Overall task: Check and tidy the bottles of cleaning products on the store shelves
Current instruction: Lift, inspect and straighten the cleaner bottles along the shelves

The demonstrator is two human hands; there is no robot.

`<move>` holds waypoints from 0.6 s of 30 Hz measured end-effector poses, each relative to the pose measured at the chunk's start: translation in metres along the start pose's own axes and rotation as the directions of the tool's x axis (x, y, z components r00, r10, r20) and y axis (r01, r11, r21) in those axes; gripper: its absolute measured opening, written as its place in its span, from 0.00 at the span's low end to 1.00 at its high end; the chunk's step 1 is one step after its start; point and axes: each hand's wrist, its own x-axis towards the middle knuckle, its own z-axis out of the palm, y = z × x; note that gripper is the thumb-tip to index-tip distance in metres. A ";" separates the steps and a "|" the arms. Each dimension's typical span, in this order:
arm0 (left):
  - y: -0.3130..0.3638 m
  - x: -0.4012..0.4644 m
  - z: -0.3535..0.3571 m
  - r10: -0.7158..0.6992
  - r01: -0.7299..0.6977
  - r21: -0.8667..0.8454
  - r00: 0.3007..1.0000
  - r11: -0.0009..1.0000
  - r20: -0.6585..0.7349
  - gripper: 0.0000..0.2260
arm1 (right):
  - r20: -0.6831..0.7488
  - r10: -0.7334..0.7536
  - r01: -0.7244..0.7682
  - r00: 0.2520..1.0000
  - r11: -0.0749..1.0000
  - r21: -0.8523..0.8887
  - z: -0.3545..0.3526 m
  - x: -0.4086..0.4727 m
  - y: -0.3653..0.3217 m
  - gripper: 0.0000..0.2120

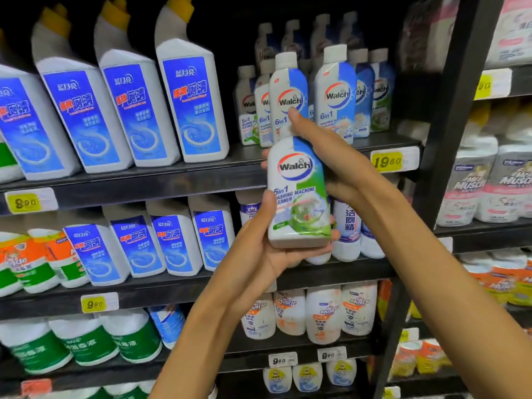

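Black metal shelves [201, 180] carry rows of cleaner bottles. In front of them, off the shelf, a white-and-green plastic Walch bottle [299, 194] looks rigid, glossy, probably moderately heavy. Left hand [259, 249] cups its base; right hand [325, 151] wraps neck and back: a sound hold.

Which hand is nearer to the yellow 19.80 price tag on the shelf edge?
The right hand. It grips the upper part of the Walch bottle, just left of the price tag. The left hand holds the bottle's base, lower and farther left.
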 end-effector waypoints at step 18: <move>0.026 -0.011 -0.002 0.009 -0.003 -0.132 0.999 0.991 0.038 0.25 | -0.013 -0.103 0.103 0.995 0.994 -0.034 0.011 0.002 0.000 0.04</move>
